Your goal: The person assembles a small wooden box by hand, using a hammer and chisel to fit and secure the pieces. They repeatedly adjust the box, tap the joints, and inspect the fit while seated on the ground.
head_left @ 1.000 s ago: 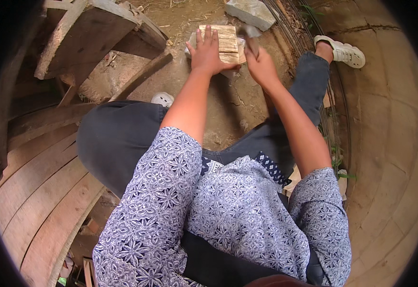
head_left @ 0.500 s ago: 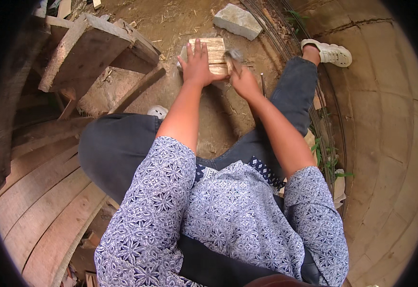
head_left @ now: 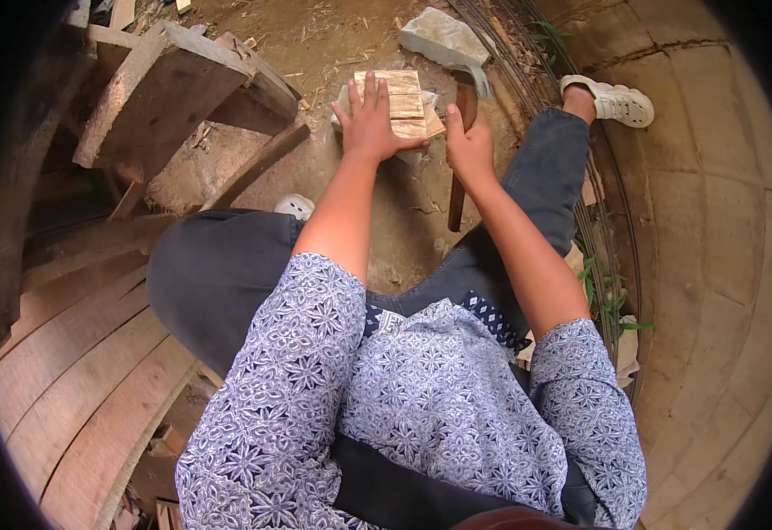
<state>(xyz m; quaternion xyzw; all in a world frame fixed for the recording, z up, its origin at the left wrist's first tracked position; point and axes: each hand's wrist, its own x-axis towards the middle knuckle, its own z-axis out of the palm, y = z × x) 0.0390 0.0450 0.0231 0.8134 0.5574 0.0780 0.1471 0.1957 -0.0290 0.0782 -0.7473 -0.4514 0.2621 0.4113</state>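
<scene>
My left hand [head_left: 370,124] lies flat with fingers spread on a pale wooden block [head_left: 406,106], its thumb stretched along the near edge. Dark lines divide the block's top into strips. A small loose-looking piece of wood [head_left: 435,122] sticks out at the block's right side. Beneath the block a grey slab shows only at the edges. My right hand [head_left: 471,150] is closed around the wooden handle of a hammer [head_left: 466,104]. The metal head points away from me, right of the block and apart from it; the handle's end hangs below my fist.
A pale stone [head_left: 443,37] lies beyond the block. Rough planks and a wooden frame [head_left: 169,97] crowd the left side, with curved-looking boards [head_left: 94,397] nearer me. Thin metal rods [head_left: 611,238] run along the wall [head_left: 704,221] on the right. My legs are spread around the work.
The hammer has moved from over the block's right edge, where it was blurred, to the right and away from the block. My left hand stays on the block.
</scene>
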